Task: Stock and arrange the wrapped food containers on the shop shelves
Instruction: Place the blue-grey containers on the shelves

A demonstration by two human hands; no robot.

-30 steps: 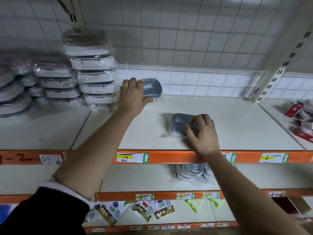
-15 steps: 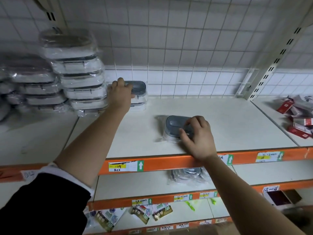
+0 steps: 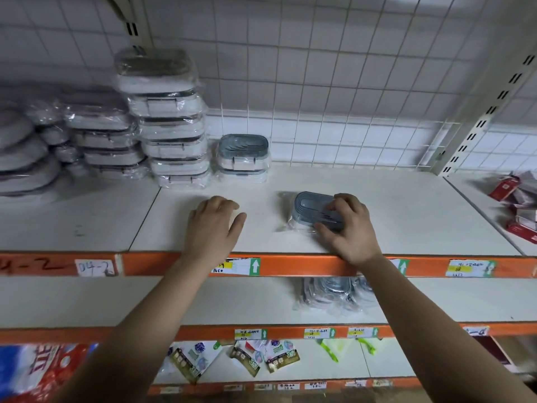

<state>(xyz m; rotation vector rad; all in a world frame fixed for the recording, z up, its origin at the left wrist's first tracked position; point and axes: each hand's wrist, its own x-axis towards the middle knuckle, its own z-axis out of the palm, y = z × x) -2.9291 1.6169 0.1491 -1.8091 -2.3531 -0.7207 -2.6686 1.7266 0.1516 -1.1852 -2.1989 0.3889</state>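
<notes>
A wrapped grey-lidded container (image 3: 308,209) lies on the white top shelf (image 3: 406,216) near its front edge. My right hand (image 3: 347,228) grips it, fingers curled over the lid and thumb at its near side. A short stack of two grey-lidded containers (image 3: 243,155) stands at the back of the shelf against the tall stack of wrapped white containers (image 3: 170,123). My left hand (image 3: 213,226) hovers over the bare shelf in front of that short stack, fingers loosely curled, holding nothing.
Lower stacks of wrapped containers (image 3: 101,135) fill the shelf's left end. Red boxes (image 3: 520,205) lie at the far right. More wrapped containers (image 3: 331,292) sit on the shelf below. Orange shelf edges (image 3: 305,264) carry price labels. A wire grid backs the shelf.
My left hand has let go of the grey-lidded container on the back stack and drawn back toward the shelf's front. My right hand stays on the other container.
</notes>
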